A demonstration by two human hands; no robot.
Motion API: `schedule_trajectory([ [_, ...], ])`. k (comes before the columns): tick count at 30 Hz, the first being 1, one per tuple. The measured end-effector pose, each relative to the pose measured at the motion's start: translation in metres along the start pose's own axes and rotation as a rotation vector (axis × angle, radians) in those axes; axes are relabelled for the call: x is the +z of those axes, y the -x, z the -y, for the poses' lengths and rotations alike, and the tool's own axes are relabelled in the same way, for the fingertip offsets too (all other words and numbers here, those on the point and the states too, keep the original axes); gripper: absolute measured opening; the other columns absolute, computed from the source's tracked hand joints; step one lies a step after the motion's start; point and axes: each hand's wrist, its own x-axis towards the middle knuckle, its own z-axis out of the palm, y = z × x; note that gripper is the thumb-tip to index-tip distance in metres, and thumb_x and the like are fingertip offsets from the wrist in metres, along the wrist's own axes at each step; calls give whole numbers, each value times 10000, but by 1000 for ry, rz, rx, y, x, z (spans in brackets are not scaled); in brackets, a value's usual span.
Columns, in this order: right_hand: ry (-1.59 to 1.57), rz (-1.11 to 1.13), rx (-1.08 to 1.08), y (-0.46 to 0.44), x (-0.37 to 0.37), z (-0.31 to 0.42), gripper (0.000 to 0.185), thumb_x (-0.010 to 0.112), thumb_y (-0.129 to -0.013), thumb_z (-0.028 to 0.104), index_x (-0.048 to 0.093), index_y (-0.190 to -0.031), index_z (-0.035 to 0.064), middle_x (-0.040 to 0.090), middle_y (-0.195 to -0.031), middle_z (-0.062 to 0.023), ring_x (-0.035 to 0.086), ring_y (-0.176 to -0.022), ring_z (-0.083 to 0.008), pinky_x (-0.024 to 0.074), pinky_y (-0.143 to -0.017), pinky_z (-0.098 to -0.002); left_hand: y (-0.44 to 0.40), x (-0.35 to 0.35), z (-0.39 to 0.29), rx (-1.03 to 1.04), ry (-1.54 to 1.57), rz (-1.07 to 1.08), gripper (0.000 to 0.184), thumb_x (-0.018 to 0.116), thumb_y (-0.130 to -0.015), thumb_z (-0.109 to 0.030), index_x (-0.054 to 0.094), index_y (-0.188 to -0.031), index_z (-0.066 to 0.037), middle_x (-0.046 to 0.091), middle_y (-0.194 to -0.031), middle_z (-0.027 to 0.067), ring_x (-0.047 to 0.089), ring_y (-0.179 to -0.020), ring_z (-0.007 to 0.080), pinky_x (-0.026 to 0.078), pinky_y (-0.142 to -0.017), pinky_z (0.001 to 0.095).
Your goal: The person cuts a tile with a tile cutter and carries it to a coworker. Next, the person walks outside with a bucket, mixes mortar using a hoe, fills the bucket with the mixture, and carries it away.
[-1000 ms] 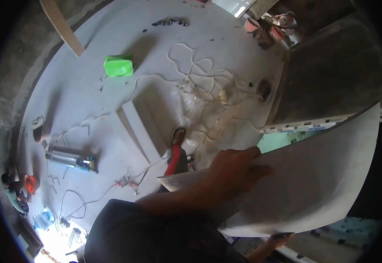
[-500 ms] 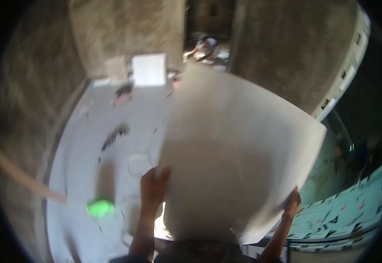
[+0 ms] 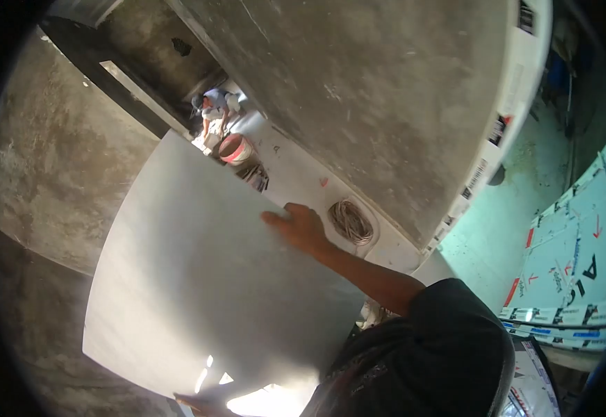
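Head view: large pale panel [image 3: 212,257] in both hands' grip [image 3: 303,229] at opposite edges; coiled cable [image 3: 350,222] beyond.

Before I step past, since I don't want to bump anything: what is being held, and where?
A large pale sheet, held by opposite edges: the right hand on one, the left hand on the other.

A mottled, bare grey-brown wall [image 3: 358,90] rises above and to the right of the right hand [image 3: 298,227], its far side edged by a white strip [image 3: 474,179] with dark printed marks. Pale floor [image 3: 292,156] runs just beyond the hand to a narrow opening [image 3: 209,73], brightly lit at its foot. Left of the hand stands another rough, patchy wall [image 3: 60,149]; well to its right, the floor area [image 3: 487,222] looks greenish.
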Motion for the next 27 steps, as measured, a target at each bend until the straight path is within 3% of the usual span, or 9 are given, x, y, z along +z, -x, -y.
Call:
schedule_trajectory([
  [6, -41, 278, 80, -135, 95, -16, 588, 623, -734, 617, 625, -707, 30, 638, -684, -137, 625, -693, -303, 467, -660, -414, -31, 125, -11, 38, -72, -125, 538, 514, -922, -423, 604, -1053, 91, 661, -924, 152, 618, -799, 215, 511, -668, 369],
  [10, -58, 339, -77, -257, 182, -31, 626, 604, -733, 654, 622, -699, 30, 627, -685, -147, 616, -687, -319, 457, -657, -415, -70, 236, -11, 48, -82, -207, 537, 522, -917, -421, 595, -1066, 90, 657, -937, 157, 618, -809, 223, 511, -677, 373],
  [14, -92, 430, -54, -364, 234, -36, 624, 606, -735, 654, 618, -690, 32, 618, -671, -149, 616, -676, -305, 453, -648, -412, -110, 347, -18, 25, -128, -247, 537, 530, -913, -419, 586, -1080, 89, 653, -949, 161, 617, -818, 232, 512, -686, 376],
  [17, -141, 390, 41, -451, 253, -32, 578, 634, -752, 600, 616, -697, 25, 616, -665, -132, 609, -652, -257, 450, -633, -388, -140, 428, -27, 14, -147, -248, 538, 536, -910, -417, 580, -1090, 88, 650, -959, 165, 617, -825, 238, 512, -692, 378],
  [23, -167, 386, 91, -615, 295, -52, 550, 622, -781, 561, 647, -759, 11, 625, -684, -139, 604, -661, -251, 444, -640, -387, -196, 584, -36, 26, -147, -248, 541, 547, -903, -413, 566, -1111, 86, 645, -978, 171, 616, -840, 251, 513, -705, 383],
  [27, -153, 432, -99, -740, 356, -78, 532, 606, -820, 509, 640, -769, -20, 602, -665, -164, 587, -656, -257, 429, -650, -394, -218, 676, -36, 3, -162, -316, 545, 555, -899, -411, 557, -1124, 85, 641, -990, 176, 616, -849, 259, 513, -714, 386],
])
